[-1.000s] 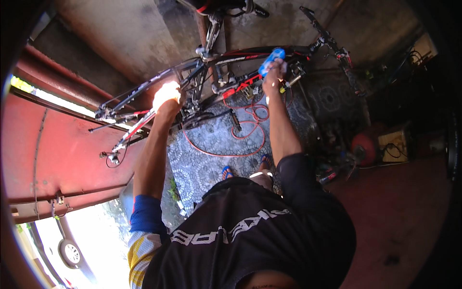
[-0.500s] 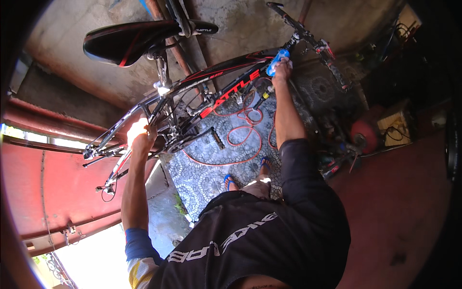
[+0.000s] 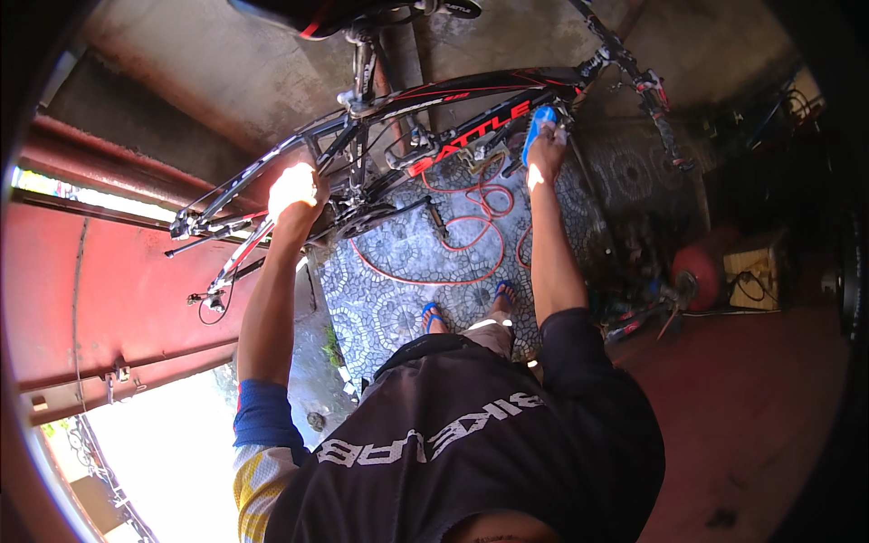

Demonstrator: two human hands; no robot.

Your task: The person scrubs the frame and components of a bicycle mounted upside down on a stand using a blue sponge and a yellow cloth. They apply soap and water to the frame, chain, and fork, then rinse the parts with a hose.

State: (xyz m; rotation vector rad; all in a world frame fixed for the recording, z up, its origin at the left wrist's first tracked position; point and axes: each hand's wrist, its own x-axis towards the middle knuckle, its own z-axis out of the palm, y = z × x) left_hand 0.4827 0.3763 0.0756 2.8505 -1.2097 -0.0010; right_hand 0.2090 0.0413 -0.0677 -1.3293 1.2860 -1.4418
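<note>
A black and red bicycle frame (image 3: pixel 471 86) spans the upper middle, with no rear wheel in its stays. My left hand (image 3: pixel 297 195) is closed around the rear stays, brightly lit by sun. In my right hand (image 3: pixel 546 158) is a blue scrubber (image 3: pixel 540 124), sponge or brush I cannot tell, held beside the down tube near the front of the frame. The saddle (image 3: pixel 312 14) is cut off by the top edge. Handlebars (image 3: pixel 650 86) stick out at the upper right, and the crankset (image 3: pixel 367 220) hangs below my left hand's side.
A thin red hose (image 3: pixel 489 271) lies coiled on the patterned tile floor (image 3: pixel 389 317). Concrete walls stand behind the bicycle. At right are a red round tank (image 3: pixel 697 271) and a wooden box (image 3: pixel 753 276). Red metal panels (image 3: pixel 136 299) line the left.
The blue scrubber in my right hand has moved from the head tube area down to below the down tube. The view has shifted, so the bicycle sits higher. My left hand keeps its hold.
</note>
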